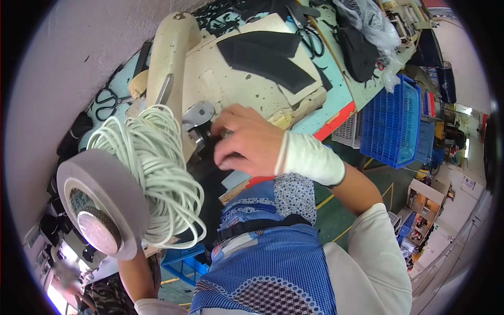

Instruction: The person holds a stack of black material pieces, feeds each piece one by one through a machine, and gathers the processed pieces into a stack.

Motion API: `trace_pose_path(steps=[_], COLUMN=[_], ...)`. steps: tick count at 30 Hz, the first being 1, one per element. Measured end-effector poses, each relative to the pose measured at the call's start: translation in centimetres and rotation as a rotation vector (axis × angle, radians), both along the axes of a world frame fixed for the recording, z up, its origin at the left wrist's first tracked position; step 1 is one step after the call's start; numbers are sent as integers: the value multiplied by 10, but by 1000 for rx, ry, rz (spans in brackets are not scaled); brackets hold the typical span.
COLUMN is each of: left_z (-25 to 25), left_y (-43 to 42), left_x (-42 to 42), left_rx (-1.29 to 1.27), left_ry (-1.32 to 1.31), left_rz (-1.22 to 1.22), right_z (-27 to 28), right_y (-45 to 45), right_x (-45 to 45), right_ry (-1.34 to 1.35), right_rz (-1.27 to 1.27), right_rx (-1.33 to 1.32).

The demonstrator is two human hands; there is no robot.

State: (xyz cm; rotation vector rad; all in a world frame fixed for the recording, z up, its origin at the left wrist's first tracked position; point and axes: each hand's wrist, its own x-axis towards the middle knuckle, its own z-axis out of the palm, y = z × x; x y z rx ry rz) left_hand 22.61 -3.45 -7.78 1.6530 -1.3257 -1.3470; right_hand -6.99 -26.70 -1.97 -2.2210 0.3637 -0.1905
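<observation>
My right hand [251,140], with a white wrap [311,157] round its wrist, is at the working end of a cream sewing machine [169,58]. Its fingers are curled and slightly blurred beside the metal needle parts [199,137]. Whatever they pinch is hidden; dark material [206,170] lies just below. Only the forearm [137,275] of my left arm shows, since a coil of pale cord [163,178] and a grey tape roll [105,202] cover that hand. Black cut pieces [268,55] lie on the machine's bed [210,79].
Black-handled scissors [107,102] rest left of the machine, another pair of scissors [312,42] behind the cut pieces. Clear plastic wrap [373,26] and a dark piece [358,50] are at the back right. Blue crates [391,126] stand beyond the table's red edge [336,122].
</observation>
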Motion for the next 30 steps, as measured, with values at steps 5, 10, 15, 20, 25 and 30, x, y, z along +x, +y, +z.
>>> trace_pose_path(steps=[5, 10, 15, 20, 25, 30], left_z=[9, 1, 0, 10, 6, 24], left_y=[-25, -67, -40, -2, 35, 67], left_x=[2, 9, 2, -7, -54, -147], left_rx=[2, 22, -5, 20, -25, 102], left_ry=[27, 69, 76, 173, 655, 635], left_rz=[-86, -210, -133, 47, 340, 551], right_z=[4, 24, 4, 45, -3, -3], right_y=[-13, -28, -9, -40, -74, -110], right_x=[-7, -38, 5, -26, -37, -33], right_ry=[-15, 141, -37, -116, -132, 48], right_rz=[-35, 4, 20, -355, -341, -236], right_rx=[-60, 183, -54, -142, -694, -854])
